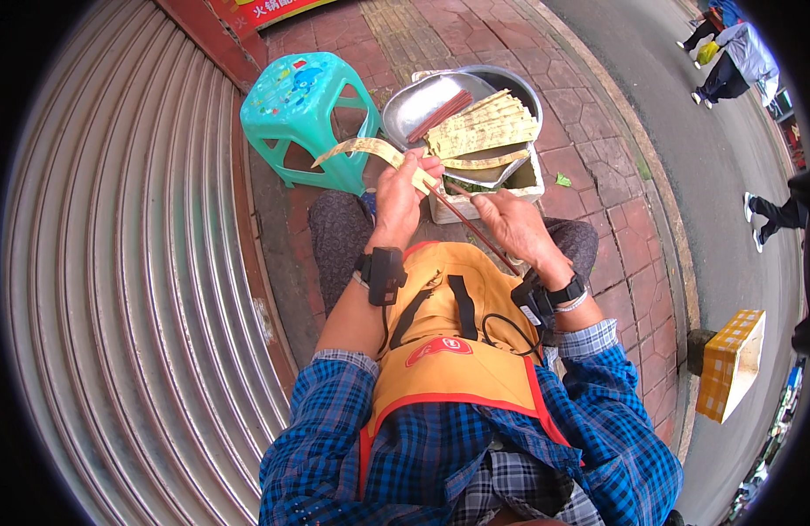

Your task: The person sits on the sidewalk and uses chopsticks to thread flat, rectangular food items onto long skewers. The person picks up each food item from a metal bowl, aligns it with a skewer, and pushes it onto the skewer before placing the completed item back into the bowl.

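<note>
My left hand (405,187) grips a long, flat, yellowish strip (360,144) with brown mottling, its free end curving out to the left. A thin dark-red stick (474,230) meets the strip beside my left fingers and slants down toward my lap. My right hand (510,220) is closed around a short, narrow, brownish piece whose tip shows near the strip; what it is I cannot tell. More mottled strips (487,125) lie fanned in a metal tray (405,108), beside a bundle of dark-red sticks (440,116).
The tray and a round metal basin (537,98) rest on a white foam box (444,214). A turquoise plastic stool (299,82) stands at the left, near a ribbed metal shutter (141,263). A yellow-and-white box (724,368) is by the kerb; people walk on the road.
</note>
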`<state>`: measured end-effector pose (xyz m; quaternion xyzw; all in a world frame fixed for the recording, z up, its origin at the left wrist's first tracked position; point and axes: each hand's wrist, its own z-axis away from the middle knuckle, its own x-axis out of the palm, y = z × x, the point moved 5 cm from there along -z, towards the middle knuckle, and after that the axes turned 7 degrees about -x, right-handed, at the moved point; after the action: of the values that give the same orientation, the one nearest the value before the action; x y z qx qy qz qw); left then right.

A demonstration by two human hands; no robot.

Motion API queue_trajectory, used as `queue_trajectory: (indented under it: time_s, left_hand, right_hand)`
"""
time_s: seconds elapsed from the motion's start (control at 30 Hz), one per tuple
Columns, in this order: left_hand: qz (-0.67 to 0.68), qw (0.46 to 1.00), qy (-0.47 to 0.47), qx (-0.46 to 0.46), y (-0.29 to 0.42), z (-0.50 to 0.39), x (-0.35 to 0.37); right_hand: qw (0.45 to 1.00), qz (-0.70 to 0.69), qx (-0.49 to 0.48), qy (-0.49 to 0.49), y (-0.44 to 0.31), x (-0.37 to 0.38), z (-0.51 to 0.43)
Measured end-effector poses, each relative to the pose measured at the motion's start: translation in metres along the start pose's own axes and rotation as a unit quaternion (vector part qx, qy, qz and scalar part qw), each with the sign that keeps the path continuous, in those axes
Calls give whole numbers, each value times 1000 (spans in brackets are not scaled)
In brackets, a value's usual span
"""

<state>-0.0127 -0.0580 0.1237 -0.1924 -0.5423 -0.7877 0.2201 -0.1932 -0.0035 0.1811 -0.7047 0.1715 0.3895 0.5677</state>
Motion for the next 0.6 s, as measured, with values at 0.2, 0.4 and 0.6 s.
queue_trajectory:
  time_s: [0.2,0.4,0.6]
  left_hand:
    - [4,1000,-1,6,-1,3,5]
    - [11,1000,-10,14,-1,6,8]
    - [13,1000,-20,9,-8,6,13]
  right_hand:
    - [999,34,11,-12,-8,12,-3]
    - [998,41,48,8,-3,14,-3]
    - [998,-43,36,29,7,26,-9]
